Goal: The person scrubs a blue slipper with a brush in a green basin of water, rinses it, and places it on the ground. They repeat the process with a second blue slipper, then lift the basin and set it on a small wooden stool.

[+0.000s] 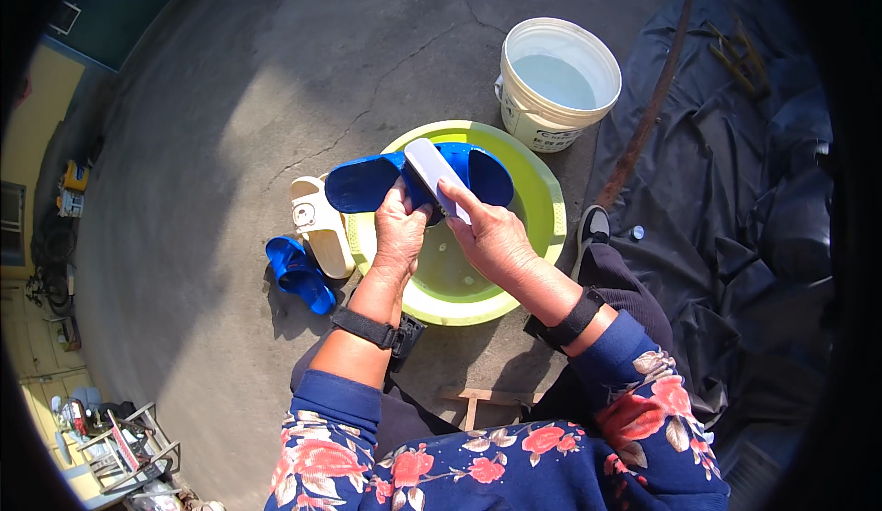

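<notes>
My left hand [400,232] grips a blue plastic slide sandal [360,183], which lies roughly crosswise above a lime-green basin [557,214]. In my right hand [497,237] is a scrub brush [428,163] with a pale lilac back, held slantwise against the middle of the sandal. Most of the bristles are hidden under the brush back. Cloudy water [448,263] stands in the basin below. Left of the basin are a cream slide sandal [327,239] with a bear face on its strap and another blue slide sandal [296,273], both on the concrete.
A white plastic bucket [544,128] holding water stands beyond the basin to the right. Black sheeting [696,187] covers the right side, with a rusty metal bar [644,125] along it. A wooden frame [472,397] lies between my legs. Clutter and a metal rack [131,445] sit far left.
</notes>
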A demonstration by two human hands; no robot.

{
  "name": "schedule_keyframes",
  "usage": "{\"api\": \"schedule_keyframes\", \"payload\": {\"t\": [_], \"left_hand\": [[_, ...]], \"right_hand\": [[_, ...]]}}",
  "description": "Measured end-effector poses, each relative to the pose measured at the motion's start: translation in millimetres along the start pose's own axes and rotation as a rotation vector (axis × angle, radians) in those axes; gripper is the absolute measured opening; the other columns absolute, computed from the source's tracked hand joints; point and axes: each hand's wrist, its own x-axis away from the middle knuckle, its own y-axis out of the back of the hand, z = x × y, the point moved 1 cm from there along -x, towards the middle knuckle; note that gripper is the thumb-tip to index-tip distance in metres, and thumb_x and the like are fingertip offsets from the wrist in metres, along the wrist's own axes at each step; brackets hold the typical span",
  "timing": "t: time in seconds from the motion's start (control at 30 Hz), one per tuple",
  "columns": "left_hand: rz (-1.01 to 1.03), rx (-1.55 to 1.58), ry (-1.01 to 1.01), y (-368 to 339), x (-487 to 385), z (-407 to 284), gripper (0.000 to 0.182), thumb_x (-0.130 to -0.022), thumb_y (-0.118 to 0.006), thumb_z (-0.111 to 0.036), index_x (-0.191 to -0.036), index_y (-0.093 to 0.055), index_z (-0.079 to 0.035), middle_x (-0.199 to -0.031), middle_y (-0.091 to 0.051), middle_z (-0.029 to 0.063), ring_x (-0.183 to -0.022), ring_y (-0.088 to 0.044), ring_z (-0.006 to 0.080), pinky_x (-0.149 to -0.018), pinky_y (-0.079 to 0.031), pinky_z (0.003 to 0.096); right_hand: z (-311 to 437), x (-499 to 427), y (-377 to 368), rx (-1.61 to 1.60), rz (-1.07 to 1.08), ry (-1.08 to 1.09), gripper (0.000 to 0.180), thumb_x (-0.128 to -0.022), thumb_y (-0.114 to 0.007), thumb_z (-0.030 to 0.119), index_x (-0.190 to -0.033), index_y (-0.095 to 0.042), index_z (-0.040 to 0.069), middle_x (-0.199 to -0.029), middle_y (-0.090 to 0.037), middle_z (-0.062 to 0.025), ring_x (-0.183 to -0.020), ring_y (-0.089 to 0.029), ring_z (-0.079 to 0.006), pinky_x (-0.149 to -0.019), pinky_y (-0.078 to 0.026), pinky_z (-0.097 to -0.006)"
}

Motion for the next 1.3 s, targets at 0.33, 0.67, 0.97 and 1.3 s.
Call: {"api": "schedule_keyframes", "payload": {"t": [0.33,0.67,0.97,1.3], "left_hand": [[-0.012,-0.160,0.000,-3,1,3,0.047,-0.080,-0.050,0.011,-0.125,-0.042,0.000,-0.116,-0.055,0.0093,-0.103,-0.054,0.0150,-0.087,-0.045,0.0277],[-0.003,-0.189,0.022,-5,3,9,0.049,-0.076,-0.053,0.011,-0.124,-0.044,0.000,-0.111,-0.058,0.0092,-0.100,-0.055,0.0130,-0.088,-0.044,0.0260],[-0.078,0.400,0.204,16,-13,11,0.033,-0.084,-0.048,0.004,-0.117,-0.046,-0.002,-0.108,-0.057,0.0093,-0.098,-0.055,0.0197,-0.092,-0.042,0.0332],[0.112,0.341,0.151,4,-1,5,0.052,-0.078,-0.043,0.010,-0.126,-0.031,-0.006,-0.115,-0.051,0.0108,-0.104,-0.052,0.0201,-0.090,-0.044,0.0323]], "right_hand": [[3,2,-3,0.037,0.022,-0.057,0.051,-0.078,-0.058,0.011,-0.125,-0.042,0.022,-0.077,-0.062,-0.0168,-0.073,-0.062,-0.0345,-0.064,-0.050,-0.0414],[-3,-6,-6,0.058,-0.068,-0.010,0.044,-0.082,-0.055,0.018,-0.124,-0.041,0.021,-0.072,-0.061,-0.0176,-0.068,-0.062,-0.0335,-0.062,-0.049,-0.0438],[-31,-8,10,-0.417,-0.259,-0.036,0.051,-0.083,-0.058,0.013,-0.129,-0.038,0.018,-0.099,-0.060,-0.0178,-0.081,-0.063,-0.0245,-0.071,-0.049,-0.0331],[-4,5,-8,0.002,-0.113,0.069,0.054,-0.078,-0.059,0.009,-0.127,-0.039,0.022,-0.083,-0.061,-0.0179,-0.077,-0.062,-0.0334,-0.068,-0.050,-0.0399]]}}
